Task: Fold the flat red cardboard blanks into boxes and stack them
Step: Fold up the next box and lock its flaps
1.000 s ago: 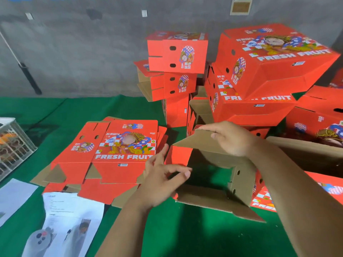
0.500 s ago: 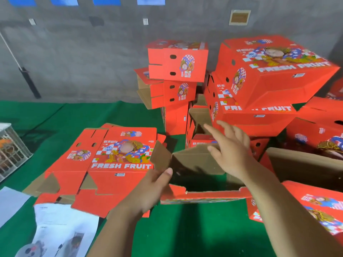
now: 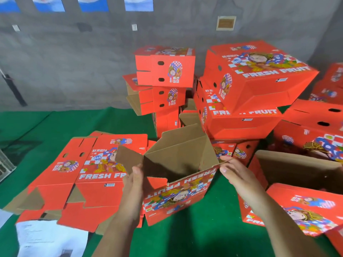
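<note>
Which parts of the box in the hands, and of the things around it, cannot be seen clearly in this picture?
- Head view: the bottom of the half-folded box is hidden by its own walls and shadow.
- The left hand has its fingers behind the box corner, so its grip is partly hidden.
- The right hand touches the box edge; motion blur hides its contact.
- The white papers are cut off by the bottom edge, and their text is too blurred.

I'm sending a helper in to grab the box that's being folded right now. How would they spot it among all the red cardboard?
Start at the green mat; nearest the viewer, between the flat blanks at left and the stacked boxes behind, is the half-folded box. Unlike them, it stands open-topped, brown inside showing, its FRESH FRUIT print upside down, held between the left hand and right hand.
</note>
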